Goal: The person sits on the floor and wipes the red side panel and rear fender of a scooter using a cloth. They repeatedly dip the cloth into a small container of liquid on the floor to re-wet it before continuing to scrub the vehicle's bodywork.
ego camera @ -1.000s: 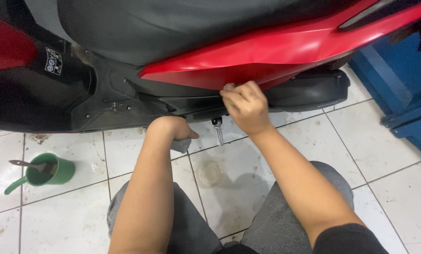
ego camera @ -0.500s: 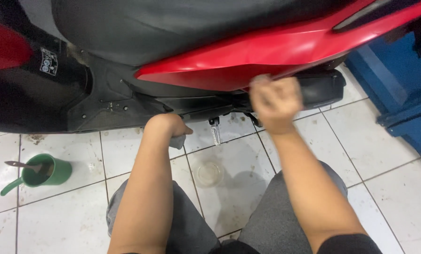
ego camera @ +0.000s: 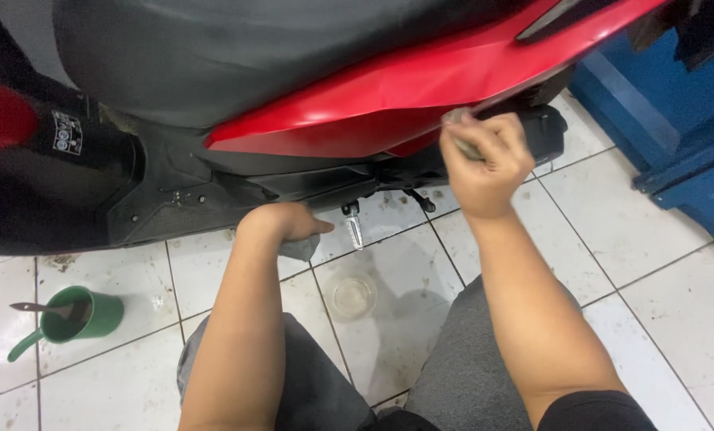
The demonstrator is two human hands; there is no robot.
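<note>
Fingers [ego camera: 496, 136] of the right hand [ego camera: 484, 164] curling tight into a fist, clenching a small greyish object [ego camera: 457, 120], blurred, too unclear to identify, and pressing it against the lower edge of the glossy red plastic side panel [ego camera: 389, 96] of the scooter, far right of centre. Knuckles facing up, thumb tucked across the front of the fist, no gap showing between the fingers.

Left hand [ego camera: 289, 223] reaching low, under the black plastic footboard skirt [ego camera: 213, 195], fingers bent downward and closing on a crumpled grey rag [ego camera: 301, 249], just beside the small metal footpeg [ego camera: 352, 227] hanging to its right. Fingertips mostly hidden behind the wrist, so how firmly gripping the rag: cannot tell.

Sitting on the white tiled floor [ego camera: 644, 279], stained and dirty in places, near the left edge: a green plastic mug [ego camera: 81, 318] with a dark-handled tool [ego camera: 41, 308] resting across its rim. Lying on the tiles between the knees, near centre: a small clear round lid [ego camera: 352, 295]. Standing at the far right: a blue metal cabinet [ego camera: 676, 120]. Spreading above the red panel: the matte black scooter seat [ego camera: 253, 56]. Showing at the near edge: grey trousers [ego camera: 468, 375] on both bent legs.
</note>
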